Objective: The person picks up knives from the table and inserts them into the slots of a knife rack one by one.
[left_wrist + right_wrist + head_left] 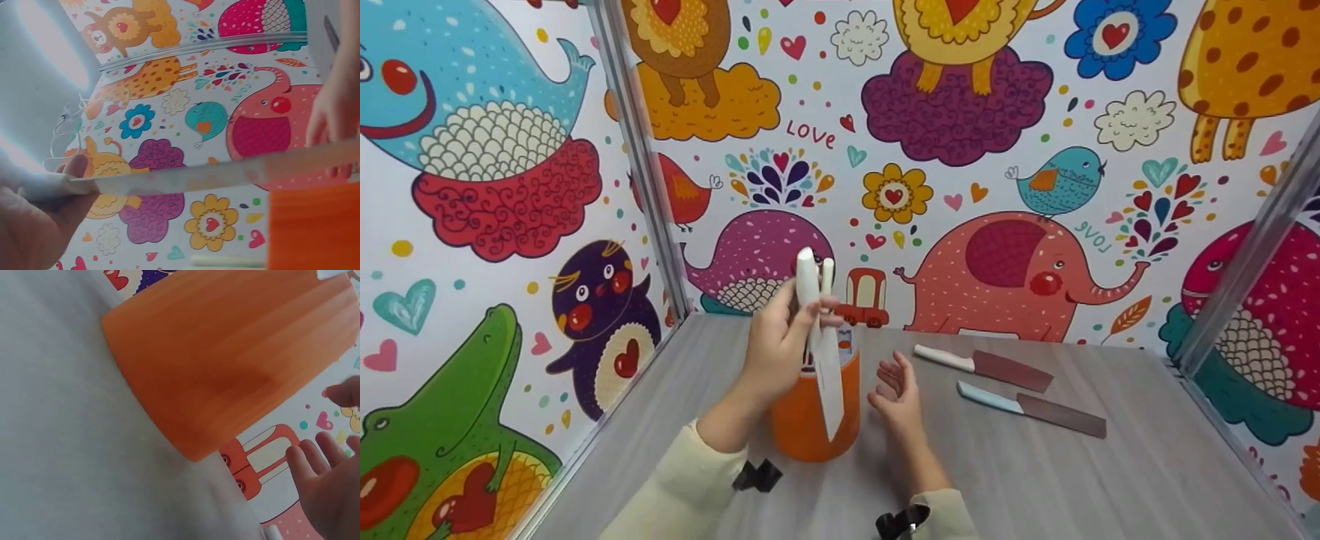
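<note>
The left hand [780,337] grips a knife [829,386], blade down, outside the orange block [795,424]; the right hand [898,394] — fingers loosely parted, empty — is beside it. Seemingly partway: another handle [827,274] shows at the block, while a white-handled cleaver [1011,369] and blue-handled cleaver [1061,416] lie loose on the worktop [1020,480].

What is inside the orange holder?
A pale handle sticks out of the orange holder. The knife in the left hand partly blocks the view in; anything deeper is hidden.
</note>
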